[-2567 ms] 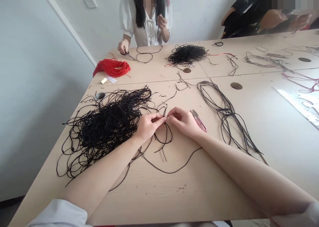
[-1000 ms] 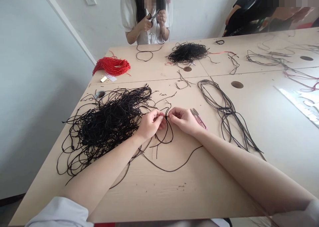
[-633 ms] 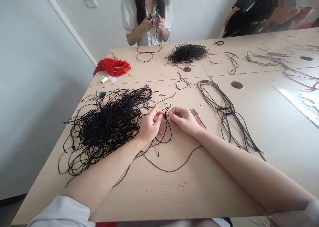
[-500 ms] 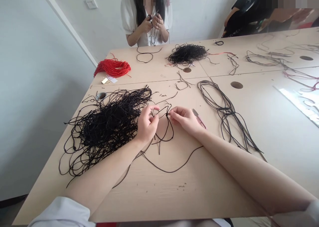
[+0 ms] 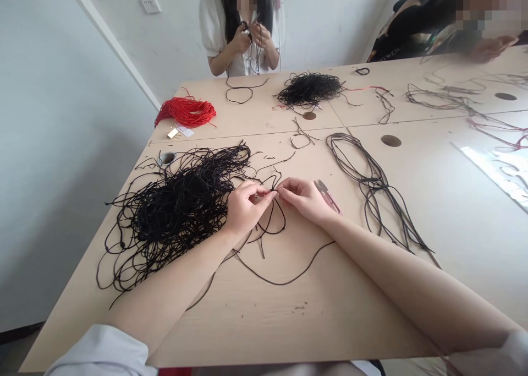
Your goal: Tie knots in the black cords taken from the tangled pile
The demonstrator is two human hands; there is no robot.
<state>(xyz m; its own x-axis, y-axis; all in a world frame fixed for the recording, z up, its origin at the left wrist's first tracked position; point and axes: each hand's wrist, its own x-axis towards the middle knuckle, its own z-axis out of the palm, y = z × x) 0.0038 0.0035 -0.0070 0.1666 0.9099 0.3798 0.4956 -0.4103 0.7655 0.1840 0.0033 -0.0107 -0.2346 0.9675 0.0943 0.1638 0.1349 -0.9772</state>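
Black cord point(image 5: 284, 222) | pinched in both hands point(image 5: 244, 206) | cord pile point(image 5: 177, 205) beside round hole point(image 5: 168, 158)

Left hand point(image 5: 248, 206) and right hand point(image 5: 300, 200) pinching black cord point(image 5: 284, 221) on my feed
I've got them just right of the black tangle point(image 5: 177, 205), pink snips point(image 5: 328, 197) farther right of it, red bundle point(image 5: 190, 112) behind it.

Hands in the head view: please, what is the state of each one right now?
Left hand: closed, thumb and finger pinching the looped black cord.
Right hand: closed, pinching at the looped black cord.
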